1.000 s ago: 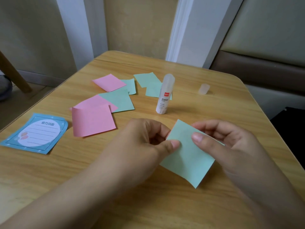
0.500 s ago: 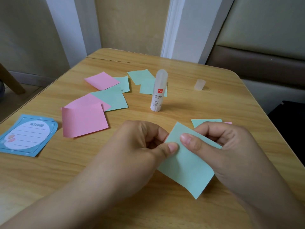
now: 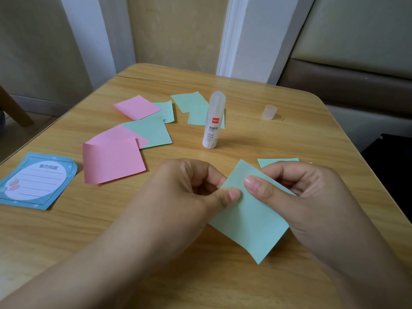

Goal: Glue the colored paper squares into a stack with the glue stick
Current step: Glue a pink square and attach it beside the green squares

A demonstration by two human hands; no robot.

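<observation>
Two hands hold one green paper square (image 3: 249, 224) near the front edge of the surface (image 3: 278, 139), tilted so it reads as a diamond, its lower corner curling a little. The left hand (image 3: 185, 192) pinches its left edge between thumb and curled fingers; the right hand (image 3: 296, 192) has its thumb flat on the top face and fingers curled behind, so each grip is grasping the same sheet.

Progress looks early to middling, as a judgement. Beyond the right hand, toward the right edge, a second green square (image 3: 278, 162) peeks out with a sliver of pink beside it; that may be the started stack, though most of it is hidden. Whether the held sheet carries glue cannot be told.

Plenty is left. Loose pink squares (image 3: 113, 160) and green squares (image 3: 149, 133) lie scattered and overlapping across the left and middle of the surface, unglued by the look of them. The glue stick (image 3: 213, 123) stands upright near the centre, apart from both hands, with a small translucent cap (image 3: 269, 112) lying toward the far right corner. A blue note card (image 3: 35, 181) sits at the left edge.
</observation>
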